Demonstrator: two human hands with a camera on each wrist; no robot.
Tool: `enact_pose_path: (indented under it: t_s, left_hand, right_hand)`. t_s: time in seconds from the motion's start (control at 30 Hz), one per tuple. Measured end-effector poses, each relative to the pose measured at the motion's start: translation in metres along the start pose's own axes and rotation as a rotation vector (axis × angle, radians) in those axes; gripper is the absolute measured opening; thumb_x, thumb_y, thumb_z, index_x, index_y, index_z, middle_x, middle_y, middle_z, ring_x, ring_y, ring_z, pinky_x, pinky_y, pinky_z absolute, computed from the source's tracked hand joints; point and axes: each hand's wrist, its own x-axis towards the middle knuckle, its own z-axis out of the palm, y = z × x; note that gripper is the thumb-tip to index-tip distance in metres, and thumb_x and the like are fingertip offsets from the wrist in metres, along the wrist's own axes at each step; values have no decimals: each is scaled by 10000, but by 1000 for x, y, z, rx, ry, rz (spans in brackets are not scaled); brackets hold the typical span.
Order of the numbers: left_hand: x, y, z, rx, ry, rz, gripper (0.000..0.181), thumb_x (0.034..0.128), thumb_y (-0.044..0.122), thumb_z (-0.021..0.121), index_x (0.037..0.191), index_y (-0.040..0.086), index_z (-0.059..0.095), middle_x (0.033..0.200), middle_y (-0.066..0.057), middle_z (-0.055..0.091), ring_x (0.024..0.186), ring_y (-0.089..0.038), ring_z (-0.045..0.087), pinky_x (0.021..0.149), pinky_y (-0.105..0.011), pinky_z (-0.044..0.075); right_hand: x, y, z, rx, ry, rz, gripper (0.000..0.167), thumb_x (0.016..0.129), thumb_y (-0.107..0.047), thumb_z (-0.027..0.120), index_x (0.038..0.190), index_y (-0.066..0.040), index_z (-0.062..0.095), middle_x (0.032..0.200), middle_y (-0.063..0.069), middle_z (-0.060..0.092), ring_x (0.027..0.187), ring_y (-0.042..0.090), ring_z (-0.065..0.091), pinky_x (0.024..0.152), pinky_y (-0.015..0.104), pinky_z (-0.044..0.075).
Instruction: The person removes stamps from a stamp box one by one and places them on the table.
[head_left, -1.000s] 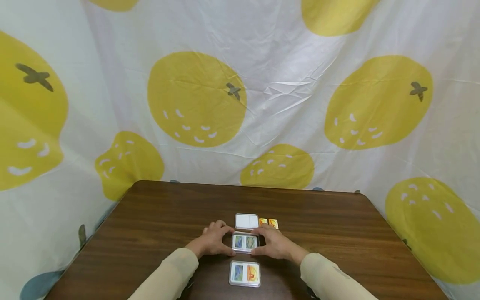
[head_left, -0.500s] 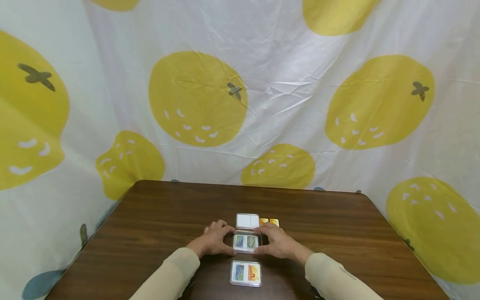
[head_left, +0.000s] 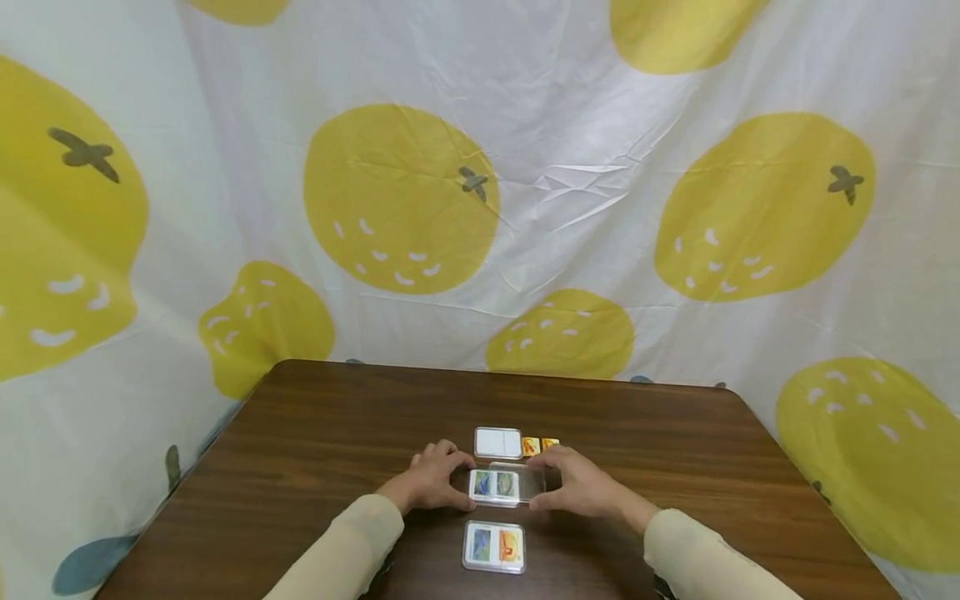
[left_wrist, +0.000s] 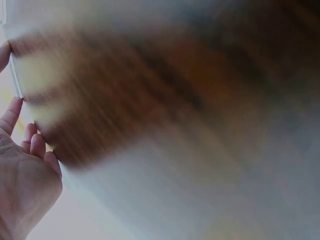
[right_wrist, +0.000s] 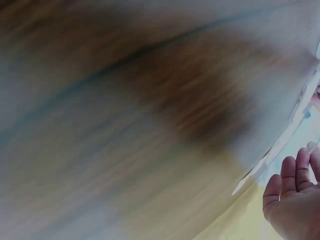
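Note:
A small display case base (head_left: 493, 487) with two little picture cards on white lies on the table in the head view. My left hand (head_left: 433, 479) grips its left end between thumb and fingers. A clear cover (head_left: 532, 483) sits shifted to the right, partly overlapping the base. My right hand (head_left: 576, 485) holds the cover by its near and far edges. In the left wrist view, the left hand's (left_wrist: 25, 185) fingertips touch the tabletop. The right hand (right_wrist: 300, 200) shows at the edge of the right wrist view, without a clear sight of the cover.
Nearer me lies another clear case (head_left: 494, 547) with a blue-green and an orange picture. Behind the base is a case (head_left: 498, 443) with blank white inside, and beside it two small orange cards (head_left: 541, 446). A fruit-print cloth (head_left: 555, 250) hangs beyond the brown table (head_left: 337, 417).
My right hand has moved right, carrying the clear cover off the right side of the base. The left hand has stayed at the base's left end.

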Motion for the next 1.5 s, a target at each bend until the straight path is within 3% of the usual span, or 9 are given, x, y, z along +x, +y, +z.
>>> enact_pose_path:
  t_s: [0.47, 0.97, 1.17, 1.5]
  left_hand:
    - [-1, 0, -1, -18, -12, 8, 528, 764, 394, 835, 1198, 175, 629, 1234, -70, 454, 1132, -300, 407, 936, -489, 314]
    - [-2, 1, -2, -25, -25, -2, 527, 776, 394, 831, 1211, 177, 625, 1243, -74, 447, 1147, -309, 403, 956, -514, 308]
    - [-1, 3, -2, -20, -28, -3, 525, 778, 397, 829, 1209, 181, 623, 1248, -73, 448, 1152, -307, 401, 956, -508, 310]
    - [-2, 2, -3, -18, -27, -10, 518, 776, 397, 832, 1203, 192, 623, 1253, -73, 448, 1154, -307, 402, 954, -509, 311]
  right_hand:
    - [-34, 33, -27, -41, 20, 16, 592, 800, -441, 809, 1246, -86, 650, 1147, -26, 584, 1119, 245, 562, 934, 493, 455]
    - [-63, 68, -52, -42, -8, 52, 607, 788, -377, 830, 1256, -46, 632, 1206, 55, 586, 1134, 335, 538, 936, 585, 425]
    - [-70, 77, -58, -86, 5, 52, 624, 775, -397, 834, 1245, -37, 638, 1181, 46, 598, 1108, 300, 554, 925, 523, 442]
    - [-75, 79, -59, -63, 8, 97, 640, 743, -353, 866, 1238, -17, 640, 1175, 74, 597, 1109, 341, 545, 931, 602, 421]
